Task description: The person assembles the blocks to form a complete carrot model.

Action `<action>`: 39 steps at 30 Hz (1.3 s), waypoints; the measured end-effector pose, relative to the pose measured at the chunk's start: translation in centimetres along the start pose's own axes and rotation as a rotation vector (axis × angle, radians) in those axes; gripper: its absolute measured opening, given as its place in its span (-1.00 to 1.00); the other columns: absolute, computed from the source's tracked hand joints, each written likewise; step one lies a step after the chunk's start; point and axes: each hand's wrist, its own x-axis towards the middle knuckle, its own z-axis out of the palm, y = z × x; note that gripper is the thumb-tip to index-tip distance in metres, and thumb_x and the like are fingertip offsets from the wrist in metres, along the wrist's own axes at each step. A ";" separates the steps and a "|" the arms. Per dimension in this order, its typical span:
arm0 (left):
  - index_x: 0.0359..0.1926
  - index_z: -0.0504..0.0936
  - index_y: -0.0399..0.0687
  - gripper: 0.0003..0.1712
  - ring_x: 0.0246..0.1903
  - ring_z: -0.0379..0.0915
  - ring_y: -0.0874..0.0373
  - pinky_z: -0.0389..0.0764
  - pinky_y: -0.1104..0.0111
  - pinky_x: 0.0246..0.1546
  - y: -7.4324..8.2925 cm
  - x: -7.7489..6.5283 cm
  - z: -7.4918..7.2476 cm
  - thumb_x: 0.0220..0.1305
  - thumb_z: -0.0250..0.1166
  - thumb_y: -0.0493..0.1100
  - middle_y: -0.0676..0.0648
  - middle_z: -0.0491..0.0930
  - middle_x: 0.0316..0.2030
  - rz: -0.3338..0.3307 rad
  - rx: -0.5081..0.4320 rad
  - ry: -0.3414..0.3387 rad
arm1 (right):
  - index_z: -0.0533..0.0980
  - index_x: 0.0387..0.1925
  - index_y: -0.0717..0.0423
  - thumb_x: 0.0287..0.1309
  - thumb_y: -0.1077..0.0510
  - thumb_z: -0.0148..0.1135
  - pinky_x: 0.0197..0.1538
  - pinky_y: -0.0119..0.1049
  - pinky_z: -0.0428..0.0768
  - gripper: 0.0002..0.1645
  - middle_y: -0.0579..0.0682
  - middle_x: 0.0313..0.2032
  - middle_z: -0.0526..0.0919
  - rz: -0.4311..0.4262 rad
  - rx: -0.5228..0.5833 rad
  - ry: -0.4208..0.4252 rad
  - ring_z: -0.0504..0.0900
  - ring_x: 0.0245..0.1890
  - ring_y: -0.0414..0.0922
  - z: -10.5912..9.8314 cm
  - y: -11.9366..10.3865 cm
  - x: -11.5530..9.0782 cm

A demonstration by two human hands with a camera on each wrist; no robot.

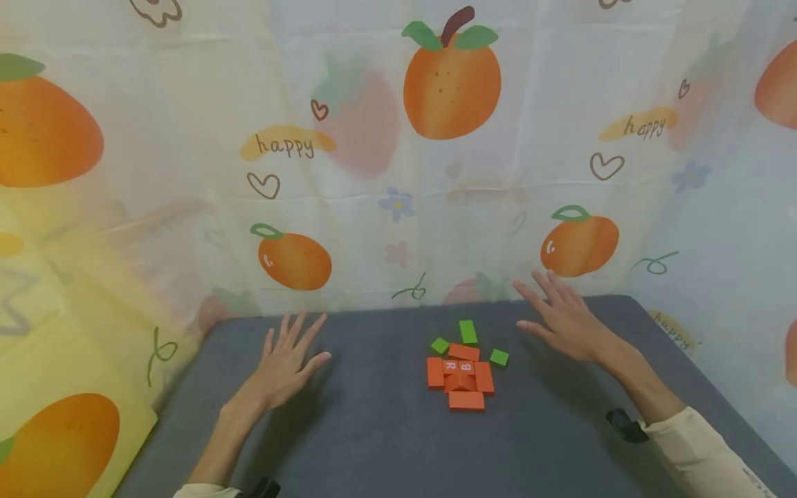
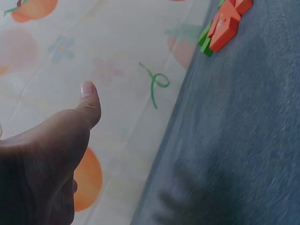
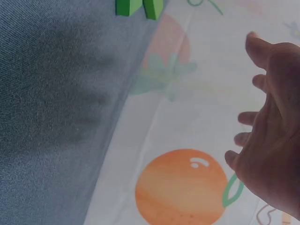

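Several orange blocks point(image 1: 466, 401) and green blocks point(image 1: 468, 333) lie grouped on the grey table, right of the middle. The orange ones surround a small centre where white letters "R" and "B" show; the green ones sit at the far side and edges. Left of the group my left hand point(image 1: 286, 366) hovers with its fingers spread, holding nothing. My right hand point(image 1: 563, 321) hovers on the other side, fingers extended, also holding nothing. In the left wrist view some orange blocks point(image 2: 225, 33) appear at the top; two green blocks point(image 3: 129, 6) show in the right wrist view.
The grey table point(image 1: 373, 449) ends at a pale curtain point(image 1: 436, 256) printed with oranges, hearts and "happy". The cloth also hangs along the left and right sides. A dark band point(image 1: 626, 425) sits at my right wrist.
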 end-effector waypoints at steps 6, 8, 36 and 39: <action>0.70 0.01 0.13 -0.16 0.66 -0.32 -0.43 -0.20 -0.41 0.58 3.1 0.4 3.4 0.59 0.08 0.21 -0.22 -0.09 0.69 0.107 -0.055 -0.074 | 0.24 0.58 0.12 0.44 -0.07 0.27 0.49 0.49 0.19 -0.17 0.38 0.54 0.24 -0.080 -0.004 -0.029 0.10 0.56 0.49 0.4 -1.6 -1.0; 0.70 0.01 0.12 -0.16 0.66 -0.29 -0.39 -0.15 -0.39 0.59 4.7 0.6 4.9 0.59 0.08 0.20 -0.17 -0.06 0.69 0.155 -0.078 -0.153 | 0.32 0.53 0.13 0.44 -0.04 0.27 0.47 0.45 0.29 -0.24 0.34 0.49 0.36 -0.132 0.020 -0.059 0.21 0.53 0.45 0.8 -2.6 -1.4; 0.44 0.52 0.07 -0.25 0.21 0.59 0.04 0.65 0.04 0.23 11.5 2.3 11.3 0.29 0.48 0.12 -0.06 0.62 0.24 0.421 0.083 -0.172 | 0.57 0.25 0.06 0.22 0.30 0.44 0.10 -0.24 0.70 -0.44 0.10 0.20 0.59 -0.567 0.116 -0.303 0.64 0.08 -0.08 6.5 -9.1 -2.6; 0.43 0.52 0.07 -0.26 0.18 0.60 0.05 0.65 0.06 0.22 11.3 1.9 11.4 0.29 0.49 0.10 -0.03 0.65 0.21 0.406 0.064 -0.171 | 0.59 0.18 0.05 0.18 0.23 0.51 -0.01 -0.30 0.69 -0.47 0.04 0.08 0.61 -0.563 0.083 -0.251 0.60 -0.07 -0.17 7.3 -9.2 -2.6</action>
